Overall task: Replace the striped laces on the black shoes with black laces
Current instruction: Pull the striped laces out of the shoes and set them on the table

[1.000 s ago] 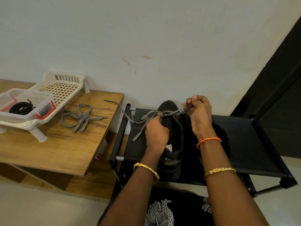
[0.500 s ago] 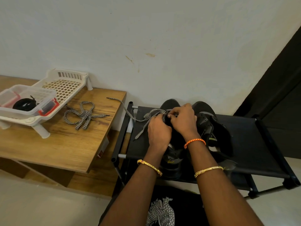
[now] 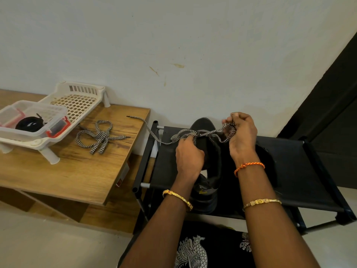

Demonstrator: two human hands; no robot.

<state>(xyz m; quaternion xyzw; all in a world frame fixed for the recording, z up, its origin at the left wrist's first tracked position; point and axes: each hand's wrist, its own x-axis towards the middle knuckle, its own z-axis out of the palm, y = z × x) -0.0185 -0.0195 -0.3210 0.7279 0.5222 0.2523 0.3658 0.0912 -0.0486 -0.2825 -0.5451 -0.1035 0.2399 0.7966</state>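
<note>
On the far left, a coiled black lace [image 3: 29,124] lay in a clear plastic box [image 3: 56,117] on a white slatted rack [image 3: 81,99]; right of it, a loose striped black-and-white lace [image 3: 100,137] rested on the wooden table [image 3: 77,175]. On the black fabric shoe rack [image 3: 289,171], the left hand [image 3: 189,157] gripped the black shoe [image 3: 210,151], while the right hand [image 3: 242,136] pinched a second striped lace [image 3: 210,133], one end trailing left to the table.
</note>
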